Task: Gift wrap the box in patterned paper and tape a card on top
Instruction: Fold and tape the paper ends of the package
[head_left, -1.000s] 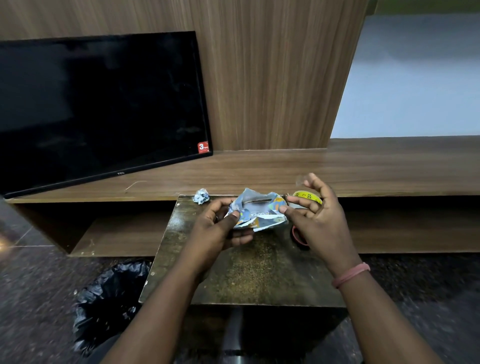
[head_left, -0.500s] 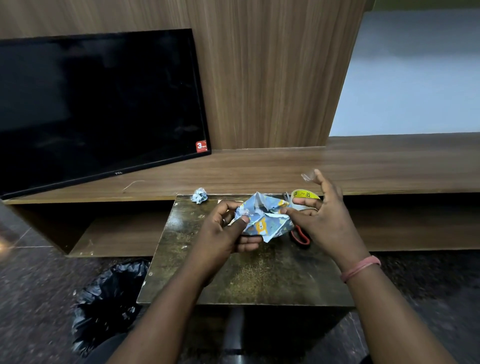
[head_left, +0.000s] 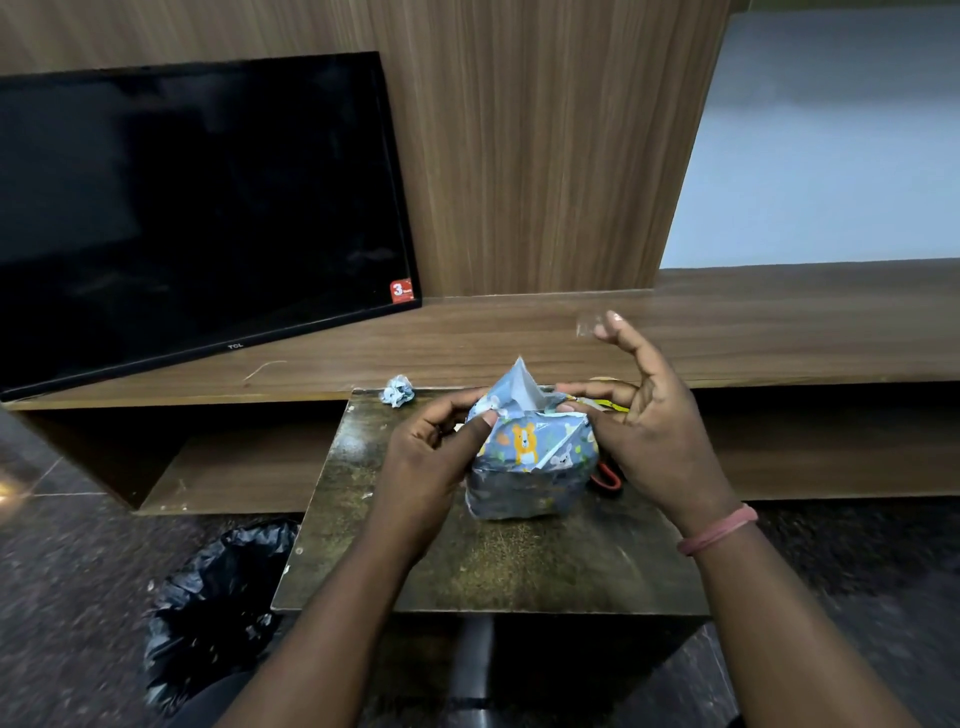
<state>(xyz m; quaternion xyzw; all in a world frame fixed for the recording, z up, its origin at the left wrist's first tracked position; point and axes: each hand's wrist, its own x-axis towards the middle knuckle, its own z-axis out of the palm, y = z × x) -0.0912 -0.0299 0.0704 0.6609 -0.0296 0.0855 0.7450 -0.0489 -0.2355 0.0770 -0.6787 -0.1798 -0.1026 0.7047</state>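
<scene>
A small box wrapped in blue animal-patterned paper (head_left: 535, 462) stands on the dark small table (head_left: 493, 566). One paper flap (head_left: 519, 382) sticks up at its top. My left hand (head_left: 434, 457) grips the box's left side, thumb pressed on the top fold. My right hand (head_left: 647, 421) holds the right side with thumb and lower fingers, while its raised index finger carries a clear piece of tape (head_left: 587, 327). Behind the right hand lies a yellow tape roll (head_left: 610, 402), mostly hidden.
Red-handled scissors (head_left: 610, 478) peek out by my right wrist. A crumpled paper scrap (head_left: 397, 389) lies at the table's far left corner. A black TV (head_left: 197, 208) leans on the wooden shelf (head_left: 753, 332). A black bin bag (head_left: 218, 603) sits on the floor at left.
The box has been turned upright and set lower on the table, so one flap now points up. My right index finger has lifted higher with the tape.
</scene>
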